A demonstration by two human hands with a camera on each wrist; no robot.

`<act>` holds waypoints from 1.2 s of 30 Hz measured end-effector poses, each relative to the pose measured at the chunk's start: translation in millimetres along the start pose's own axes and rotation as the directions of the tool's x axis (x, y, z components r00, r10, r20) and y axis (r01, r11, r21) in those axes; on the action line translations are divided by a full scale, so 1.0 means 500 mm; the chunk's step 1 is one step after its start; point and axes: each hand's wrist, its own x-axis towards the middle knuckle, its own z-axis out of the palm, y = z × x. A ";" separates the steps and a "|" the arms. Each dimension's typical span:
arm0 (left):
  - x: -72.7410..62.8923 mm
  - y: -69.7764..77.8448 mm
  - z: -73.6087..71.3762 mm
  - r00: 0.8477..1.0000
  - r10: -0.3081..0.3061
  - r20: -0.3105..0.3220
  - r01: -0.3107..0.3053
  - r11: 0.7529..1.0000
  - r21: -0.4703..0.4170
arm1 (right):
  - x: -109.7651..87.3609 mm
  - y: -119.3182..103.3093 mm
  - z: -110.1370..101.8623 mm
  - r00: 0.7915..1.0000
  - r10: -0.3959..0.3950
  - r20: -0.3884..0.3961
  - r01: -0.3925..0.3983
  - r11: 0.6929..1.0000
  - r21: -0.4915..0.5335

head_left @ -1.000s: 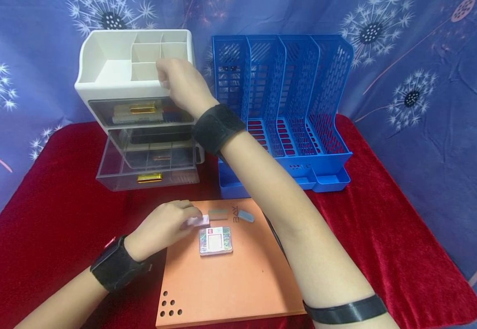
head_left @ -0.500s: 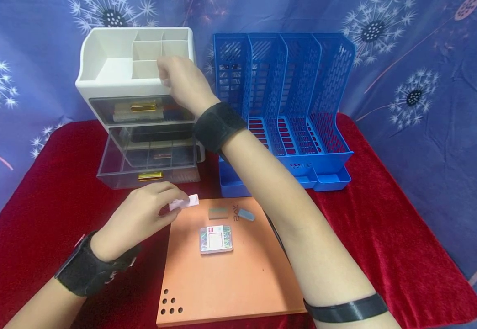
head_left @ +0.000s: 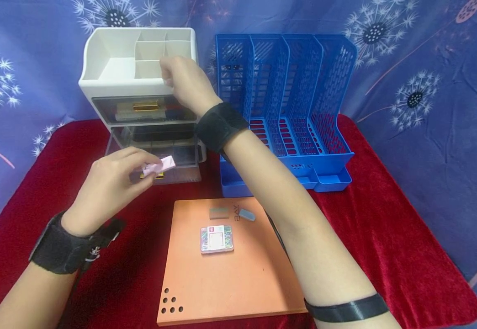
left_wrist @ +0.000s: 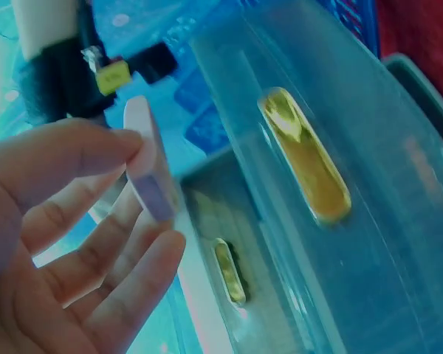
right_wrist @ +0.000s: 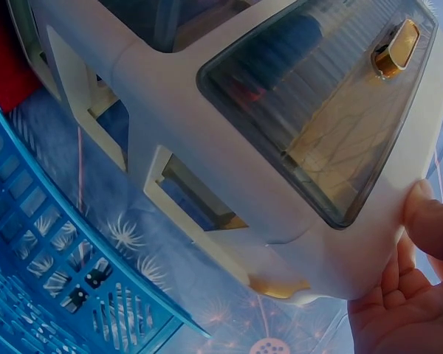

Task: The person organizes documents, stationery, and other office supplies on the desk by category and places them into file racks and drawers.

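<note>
My left hand (head_left: 107,183) pinches a small pale pink eraser (head_left: 169,162) between thumb and fingers, in front of the pulled-out lower clear drawer (head_left: 186,174). In the left wrist view the eraser (left_wrist: 146,151) stands close to that drawer's front with its gold handle (left_wrist: 306,158). The white desk organizer (head_left: 111,87) stands at the back left. My right hand (head_left: 187,84) grips its top front edge; in the right wrist view the thumb lies on the outside of the organizer (right_wrist: 170,96). The upper drawer (head_left: 123,112) is closed, with things inside.
An orange board (head_left: 230,288) lies in front, bearing a clear box of paper clips (head_left: 216,239), a grey-green block (head_left: 219,213) and a bluish block (head_left: 246,215). A blue file rack (head_left: 285,160) stands right of the organizer. Red cloth (head_left: 403,246) covers the table.
My left hand has lifted the eraser off the orange board and carried it left and back to the open drawer. The right hand keeps its hold on the organizer.
</note>
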 end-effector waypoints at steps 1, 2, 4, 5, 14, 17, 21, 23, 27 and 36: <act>0.003 -0.005 -0.001 1.000 -0.008 -0.014 0.008 1.000 0.001 | 0.000 0.001 0.000 1.000 0.001 0.000 -0.001 1.000 0.006; 0.005 -0.010 -0.001 1.000 -0.018 -0.025 0.019 1.000 0.008 | 0.001 0.001 -0.001 1.000 0.000 0.000 0.000 1.000 0.005; 0.010 -0.020 0.001 0.998 -0.041 -0.040 0.041 0.999 0.013 | 0.002 0.002 -0.001 1.000 -0.002 0.002 0.002 1.000 0.004; 0.012 -0.026 0.003 0.998 -0.048 -0.045 0.049 0.999 0.017 | 0.002 0.002 -0.001 1.000 -0.002 0.004 0.002 1.000 0.003; 0.032 -0.074 0.024 0.990 -0.140 -0.028 0.140 0.990 -0.006 | 0.002 0.001 0.000 1.000 0.007 0.008 -0.007 1.000 0.001; 0.037 -0.087 0.032 0.985 -0.172 -0.016 0.172 0.985 -0.013 | 0.001 0.000 0.000 1.000 0.005 0.006 -0.005 1.000 -0.001; 0.046 -0.105 0.042 0.977 -0.212 0.010 0.212 0.977 -0.007 | 0.000 0.000 0.001 1.000 0.002 0.001 -0.002 1.000 0.000; 0.050 -0.114 0.046 0.973 -0.230 0.032 0.230 0.973 -0.002 | 0.000 0.000 0.001 1.000 0.002 0.002 -0.002 1.000 0.001; 0.056 -0.129 0.054 0.963 -0.256 0.083 0.256 0.967 0.004 | 0.000 -0.001 0.002 1.000 -0.006 0.004 0.006 1.000 -0.001; 0.075 -0.145 0.054 0.926 -0.277 0.257 0.290 0.957 -0.015 | -0.001 0.000 0.001 1.000 0.002 0.001 -0.002 1.000 0.001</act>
